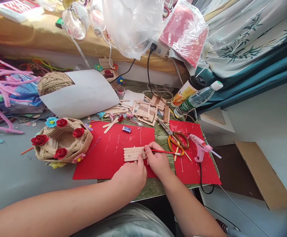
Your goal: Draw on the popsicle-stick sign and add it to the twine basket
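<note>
Roses (78, 132) trim the basket (85, 145) at left; a cup (120, 94), upper centre, holds something unclear. Left grip (132, 173) clamps a panel (131, 154), right grip (158, 161) a pencil (165, 151); scissors (169, 132) lie centre-right.

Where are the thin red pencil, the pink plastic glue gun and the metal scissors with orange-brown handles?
Thin red pencil (162, 151): head view, on its shaft.
Pink plastic glue gun (199, 152): head view, on its grip.
Metal scissors (167, 129): head view, on the blades.

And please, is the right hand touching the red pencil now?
Touching. The head view shows it plainly: the red pencil is held in the fingers of the right hand, its back end sticking out toward the scissors.
</note>
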Tool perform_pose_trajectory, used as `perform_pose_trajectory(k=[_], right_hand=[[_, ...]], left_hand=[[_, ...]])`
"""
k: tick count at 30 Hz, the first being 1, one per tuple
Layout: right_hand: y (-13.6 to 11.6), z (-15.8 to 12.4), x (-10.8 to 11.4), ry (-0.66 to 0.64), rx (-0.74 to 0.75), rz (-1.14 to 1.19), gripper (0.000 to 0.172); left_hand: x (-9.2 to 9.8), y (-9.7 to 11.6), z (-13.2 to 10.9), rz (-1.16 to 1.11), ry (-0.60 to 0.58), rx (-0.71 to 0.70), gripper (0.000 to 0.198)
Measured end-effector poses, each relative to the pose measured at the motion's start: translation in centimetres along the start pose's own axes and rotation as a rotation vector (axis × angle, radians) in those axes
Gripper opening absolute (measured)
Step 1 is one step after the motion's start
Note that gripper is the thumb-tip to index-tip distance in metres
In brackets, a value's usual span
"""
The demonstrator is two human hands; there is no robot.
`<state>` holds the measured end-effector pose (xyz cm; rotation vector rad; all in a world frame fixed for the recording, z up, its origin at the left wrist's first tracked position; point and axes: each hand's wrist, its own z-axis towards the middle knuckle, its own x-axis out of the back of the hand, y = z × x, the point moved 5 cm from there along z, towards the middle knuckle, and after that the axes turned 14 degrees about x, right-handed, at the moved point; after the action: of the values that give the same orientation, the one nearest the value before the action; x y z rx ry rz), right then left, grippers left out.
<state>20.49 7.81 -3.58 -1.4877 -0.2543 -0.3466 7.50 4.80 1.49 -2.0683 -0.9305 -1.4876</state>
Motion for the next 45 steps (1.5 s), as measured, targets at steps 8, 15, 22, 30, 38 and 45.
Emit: perform_pose_trajectory(k=[8,15,22,30,38,45], right_hand=[[-0.01,-0.08,0.07,0.01,-0.007,0.021,0.035],[-0.12,-0.01,0.13,0.004,-0.014,0.006,0.038],[-0.06,-0.02,0.02,0.008,-0.049,0.058,0.041],[-0.24,-0.33,0.25,0.069,-0.055,0.187,0.036],[-0.51,-0.52,0.54,0.021,0.0,0.046,0.036],[-0.07,-0.35,0.32,0.027,-0.036,0.07,0.038]], left_hand=[[0.16,0.01,0.04,-0.019,-0.023,-0.009,0.05],[0.12,0.03,-0.03,-0.001,0.002,-0.019,0.05],[0.29,0.02,0.04,-0.002,0.0,0.001,0.049],[0.08,0.08,-0.02,0.04,0.015,-0.015,0.049],[0.22,0.07,-0.01,0.06,-0.002,-0.005,0.048],[-0.52,0.13,0.14,0.047,0.04,-0.002,0.049]])
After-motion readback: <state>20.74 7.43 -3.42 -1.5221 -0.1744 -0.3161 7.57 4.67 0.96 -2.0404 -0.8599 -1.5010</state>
